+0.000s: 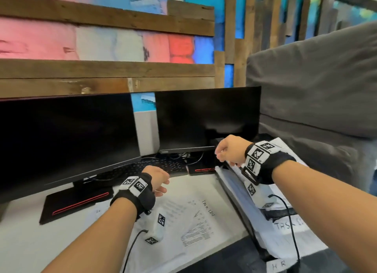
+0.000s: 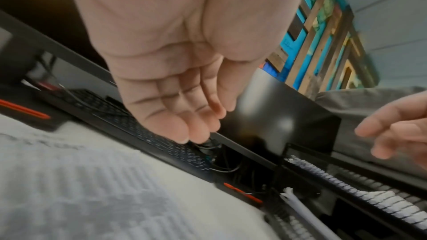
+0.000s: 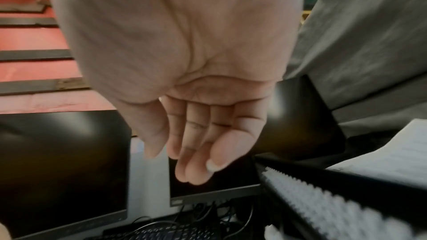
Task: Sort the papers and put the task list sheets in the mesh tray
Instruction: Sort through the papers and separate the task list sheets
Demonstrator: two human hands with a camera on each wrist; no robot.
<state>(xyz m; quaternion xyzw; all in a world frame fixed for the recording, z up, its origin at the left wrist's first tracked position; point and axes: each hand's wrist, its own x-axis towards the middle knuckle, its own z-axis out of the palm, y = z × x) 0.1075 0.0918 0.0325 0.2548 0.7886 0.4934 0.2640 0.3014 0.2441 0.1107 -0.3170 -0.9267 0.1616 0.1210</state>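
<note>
— What is seen around the work area?

— Two dark monitors (image 1: 67, 138) are stood side by side at the far side of the white tabletop (image 1: 24, 242), with a black keyboard (image 1: 155, 166) and loose cables laid beneath them. A grey cushion (image 1: 318, 93) is set at the far right. The black mesh tray (image 1: 240, 203) is placed at the right edge of the tabletop, and its near rim is crossed by the right forearm.

— Where are the papers, and what can be read on them?

— One sheet (image 1: 200, 221) headed "TASK LIST" is laid flat on the tabletop between the forearms, just left of the tray. A further sheet (image 1: 285, 227) is lying in the tray, on which "TASK" is made out; the rest is cut off by a black cable. A small label reading "HR" (image 1: 278, 265) is fixed at the tray's near end. How many sheets are stacked cannot be told.

— And the hands?

— The left hand (image 1: 158, 180) is held above the tabletop near the keyboard, its fingers (image 2: 175, 125) loosely extended, nothing gripped. The right hand (image 1: 229, 150) is held over the tray's far end, fingers (image 3: 196, 152) relaxed and slightly bent, nothing held.
</note>
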